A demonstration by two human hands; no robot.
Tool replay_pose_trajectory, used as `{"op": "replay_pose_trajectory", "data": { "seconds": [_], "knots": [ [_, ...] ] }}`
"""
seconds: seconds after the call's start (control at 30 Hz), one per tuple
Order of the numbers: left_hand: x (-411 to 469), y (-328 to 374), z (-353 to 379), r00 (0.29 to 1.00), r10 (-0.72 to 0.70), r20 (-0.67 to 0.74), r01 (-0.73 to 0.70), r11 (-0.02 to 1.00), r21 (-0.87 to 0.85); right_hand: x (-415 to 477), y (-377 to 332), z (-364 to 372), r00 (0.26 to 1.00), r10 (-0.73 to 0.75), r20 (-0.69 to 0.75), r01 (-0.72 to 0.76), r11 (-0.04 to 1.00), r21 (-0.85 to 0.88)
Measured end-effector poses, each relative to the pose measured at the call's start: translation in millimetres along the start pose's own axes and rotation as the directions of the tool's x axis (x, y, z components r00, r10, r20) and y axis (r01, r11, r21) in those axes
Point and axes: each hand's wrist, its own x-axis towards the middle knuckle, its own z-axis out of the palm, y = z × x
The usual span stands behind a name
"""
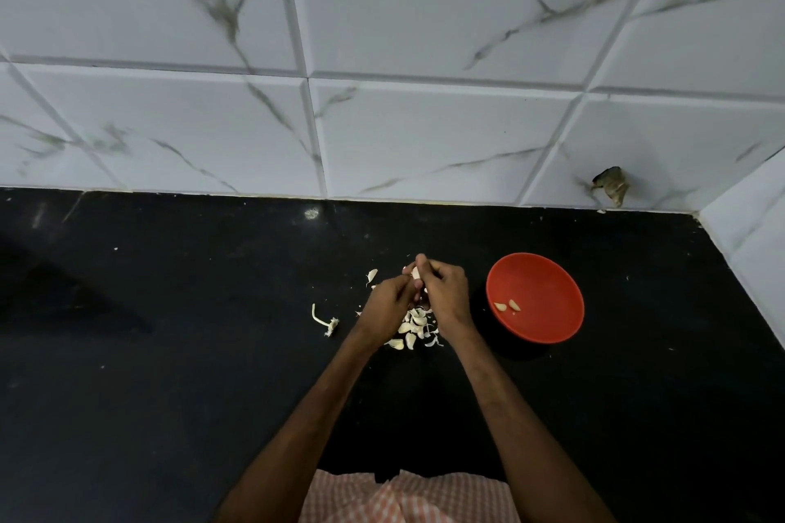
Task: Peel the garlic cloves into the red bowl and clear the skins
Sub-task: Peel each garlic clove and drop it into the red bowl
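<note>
Starting at the left of the black counter (170, 352), we find one dried garlic stem (325, 322) lying by itself, well apart from the rest. Next comes one loose skin (372, 275), just beyond the left hand (388, 301). We see that hand's fingers curled in to pinch a single garlic clove (417, 273), which is held up above the counter where the two hands meet. Under and between the wrists lies one pile of cloves and skins (414, 327), pale pieces resting on the counter and too overlapped for us to count. The right hand (446, 293) grips the same clove from the other side, thumb and fingers closed on it. Just to the right of that hand stands one red bowl (548, 327), upright on the counter, and inside it we count two peeled cloves (507, 305) lying side by side near its left wall. Behind everything runs a white tiled wall (424, 132) with grey veins, and we note one broken chip (611, 185) low in it at the far right. A checked cloth (408, 499) shows at the bottom edge between the forearms.
</note>
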Motion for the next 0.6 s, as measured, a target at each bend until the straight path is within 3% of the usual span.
{"op": "replay_pose_trajectory", "data": {
  "seconds": [0.13, 0.33, 0.47, 0.6],
  "knots": [
    [4, -10, -3, 0.999, 0.005, -0.037, 0.000, 0.993, 0.118, 1, 9, -3, 1.000, 0.005, 0.017, -0.005, 1.000, -0.025],
    [7, -19, -4, 0.985, -0.029, -0.167, 0.047, 0.993, 0.106, 0, 12, -5, 1.000, -0.002, -0.031, 0.003, 1.000, 0.016],
    [6, -21, -1, 0.957, -0.068, -0.283, 0.044, 0.995, -0.090, -1, 11, -4, 1.000, -0.011, 0.015, 0.010, 0.999, 0.036],
    [5, -22, 0, 0.938, -0.093, -0.334, 0.002, 0.965, -0.263, -6, 8, 1, 0.999, -0.031, -0.027, 0.031, 1.000, -0.005]
  ]
}}
